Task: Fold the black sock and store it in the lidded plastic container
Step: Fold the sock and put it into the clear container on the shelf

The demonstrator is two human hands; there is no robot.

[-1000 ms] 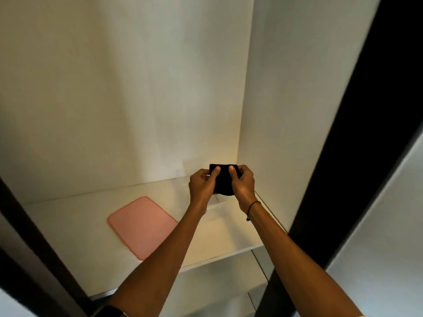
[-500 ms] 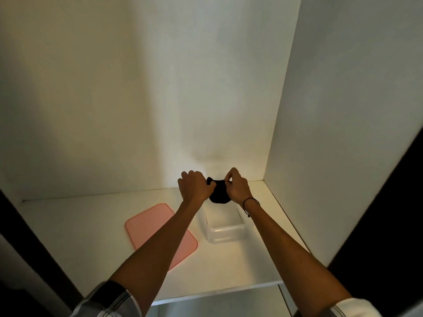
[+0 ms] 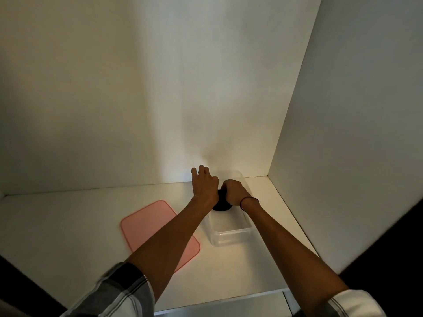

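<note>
The folded black sock (image 3: 221,205) sits low inside the clear plastic container (image 3: 230,235), toward its far end, mostly hidden by my hands. My right hand (image 3: 234,192) is closed over the sock and presses down on it. My left hand (image 3: 204,184) rests at the container's left far side with its fingers spread; whether it touches the sock is hidden. The container's pink lid (image 3: 150,221) lies flat on the shelf to the left, partly under my left forearm.
The container stands on a white shelf (image 3: 68,216) inside a cupboard. The white back wall (image 3: 160,99) and right side wall (image 3: 354,133) close in near the container. The shelf's front edge (image 3: 229,304) runs below my forearms.
Both hands have gone down from above the container into it with the sock. My left hand has spread its fingers. The camera has moved closer and looks further down.
</note>
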